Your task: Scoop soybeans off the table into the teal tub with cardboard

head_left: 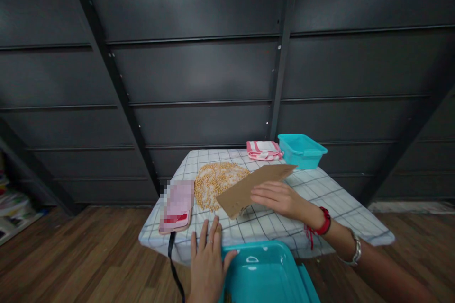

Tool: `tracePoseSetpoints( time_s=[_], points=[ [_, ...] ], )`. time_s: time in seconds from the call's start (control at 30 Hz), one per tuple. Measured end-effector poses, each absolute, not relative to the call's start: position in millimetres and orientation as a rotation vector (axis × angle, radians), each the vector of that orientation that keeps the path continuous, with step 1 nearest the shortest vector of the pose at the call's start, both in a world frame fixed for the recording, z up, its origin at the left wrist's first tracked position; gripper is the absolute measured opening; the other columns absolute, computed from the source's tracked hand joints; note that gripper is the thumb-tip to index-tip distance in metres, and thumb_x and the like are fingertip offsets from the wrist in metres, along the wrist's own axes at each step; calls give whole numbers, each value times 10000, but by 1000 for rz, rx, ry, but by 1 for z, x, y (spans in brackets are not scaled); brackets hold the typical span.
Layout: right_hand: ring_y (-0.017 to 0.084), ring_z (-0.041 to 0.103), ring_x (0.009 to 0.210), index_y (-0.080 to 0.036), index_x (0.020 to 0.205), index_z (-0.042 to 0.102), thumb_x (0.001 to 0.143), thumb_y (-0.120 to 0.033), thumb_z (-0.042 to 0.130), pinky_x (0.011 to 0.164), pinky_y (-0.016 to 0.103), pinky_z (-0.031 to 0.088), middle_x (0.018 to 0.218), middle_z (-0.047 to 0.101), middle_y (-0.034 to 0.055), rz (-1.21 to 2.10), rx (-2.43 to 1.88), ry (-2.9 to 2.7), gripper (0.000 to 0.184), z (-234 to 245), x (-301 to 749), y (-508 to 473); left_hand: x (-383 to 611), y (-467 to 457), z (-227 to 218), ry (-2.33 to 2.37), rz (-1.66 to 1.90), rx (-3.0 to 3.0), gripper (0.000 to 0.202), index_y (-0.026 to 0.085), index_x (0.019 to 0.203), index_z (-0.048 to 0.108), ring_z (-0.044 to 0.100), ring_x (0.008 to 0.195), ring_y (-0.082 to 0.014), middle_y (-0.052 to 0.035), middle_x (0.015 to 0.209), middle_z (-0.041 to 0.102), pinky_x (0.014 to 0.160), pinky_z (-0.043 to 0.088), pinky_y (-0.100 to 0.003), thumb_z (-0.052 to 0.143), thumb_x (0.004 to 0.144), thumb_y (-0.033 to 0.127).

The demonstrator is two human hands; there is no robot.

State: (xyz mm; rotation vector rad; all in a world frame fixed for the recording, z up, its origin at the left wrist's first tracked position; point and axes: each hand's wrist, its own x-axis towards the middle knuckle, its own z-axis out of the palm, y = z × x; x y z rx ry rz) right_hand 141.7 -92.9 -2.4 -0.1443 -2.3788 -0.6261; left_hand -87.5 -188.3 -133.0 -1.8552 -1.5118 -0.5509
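Observation:
My right hand (279,200) grips a flat piece of brown cardboard (245,190), its fingers lying across the upper face and the thumb hidden underneath. The cardboard is tilted, with its left end beside a spread of small yellow grains (216,180) that look like dried corn or beans. Near the table's front edge my left hand (207,260) is open, fingers stretched out and apart. Its thumb overlaps the rim of a turquoise tray (263,246) at the bottom of the view. A little dark material shows inside the tray's lower left corner, too cut off to name.
A checked white cloth covers the table (284,227). Left of the grains lies a pink phone-like case (179,203), with a black strap (172,255) hanging down. A red-striped folded cloth (263,150) and a turquoise basin (302,151) stand at the back, before a dark panelled wall.

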Motion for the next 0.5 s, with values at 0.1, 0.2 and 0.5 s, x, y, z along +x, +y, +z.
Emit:
tracePoseSetpoints(
  time_s=[0.1, 0.2, 0.5],
  points=[
    [145, 581, 950, -140, 1051, 549, 876, -62, 353, 768, 306, 511, 962, 663, 58, -617, -116, -2382, 274, -3, 145, -80, -89, -189, -131, -1487, -548, -1838, 522, 173, 1084, 584, 466, 1107, -298, -83, 1225, 567, 895, 310, -471, 310, 841, 545],
    [142, 592, 933, -140, 1029, 550, 867, -48, 344, 758, 299, 518, 939, 669, 58, -635, -77, -2372, 278, -3, 148, -72, -90, -189, -129, -1445, -561, -1796, 513, 169, 1054, 593, 464, 1099, -294, -70, 1212, 577, 884, 314, -468, 293, 851, 532],
    [137, 610, 892, -160, 1012, 546, 860, -49, 315, 731, 291, 529, 899, 671, 71, -732, -56, -2286, 298, -17, 155, -43, -94, -182, -134, -1376, -591, -1742, 551, 171, 1043, 596, 436, 1112, -285, -70, 1193, 582, 921, 290, -451, 311, 819, 587]
  ],
)
